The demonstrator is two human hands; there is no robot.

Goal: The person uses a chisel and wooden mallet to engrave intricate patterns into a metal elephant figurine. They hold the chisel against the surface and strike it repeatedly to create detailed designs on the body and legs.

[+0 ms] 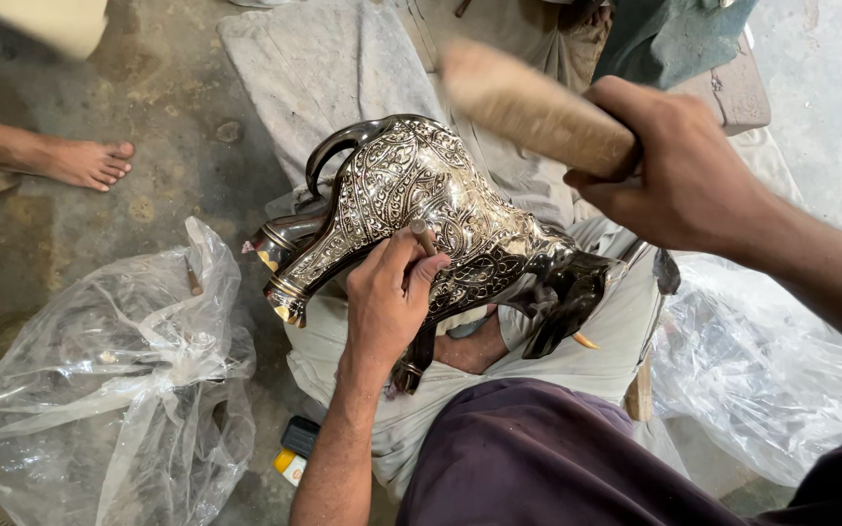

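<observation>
The left hand (pixel 387 297) pinches a small metal punch (pixel 423 235), its grip closed, tip against the engraved silver jug (pixel 411 195) lying across the lap beneath it; the right hand (pixel 679 166) clenches a blurred wooden mallet (pixel 533 107) raised above

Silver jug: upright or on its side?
On its side. The silver jug lies across the person's lap, handle up, base rim toward the left; the left hand holds a punch against it.
</observation>
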